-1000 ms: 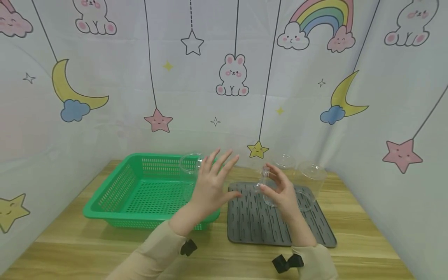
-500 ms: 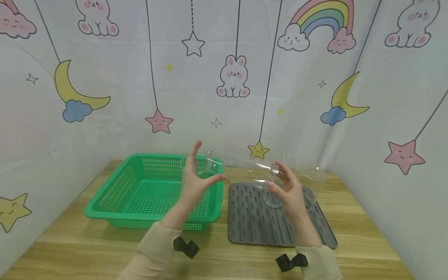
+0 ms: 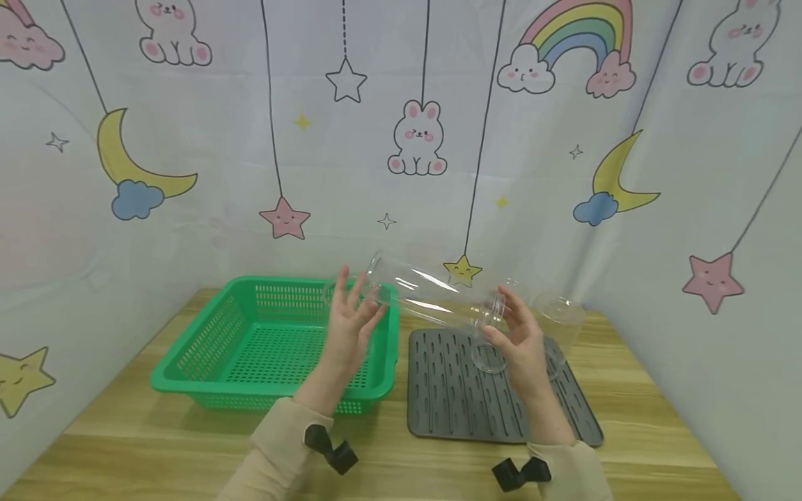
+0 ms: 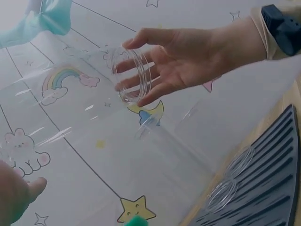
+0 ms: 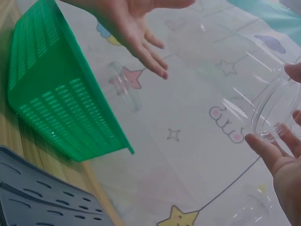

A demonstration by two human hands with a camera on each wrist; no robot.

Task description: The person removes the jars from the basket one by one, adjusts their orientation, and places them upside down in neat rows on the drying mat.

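Observation:
In the head view a clear cylindrical jar [image 3: 432, 289] is held in the air, tilted sideways, its threaded mouth lower on the right. My right hand [image 3: 523, 341] grips that mouth end; in the left wrist view its thumb and fingers [image 4: 153, 89] go round the rim. My left hand [image 3: 351, 316] is raised over the green basket near the jar's far end, fingers extended. In the right wrist view the left hand [image 5: 136, 33] has straight fingers; whether they touch the jar I cannot tell.
A green plastic basket [image 3: 188, 334] stands left, with another clear jar's rim [image 3: 330, 292] showing behind my left hand. Right of it lies a grey ridged drying mat [image 3: 432, 403]. Clear jars, one at the right [image 3: 567, 316], stand on it. A patterned cloth [image 3: 313, 160] hangs behind the wooden table.
The jar in my right hand has swung into a tilted position between both hands, and that hand has shifted slightly right. My left hand has drawn left and turned toward the jar's end.

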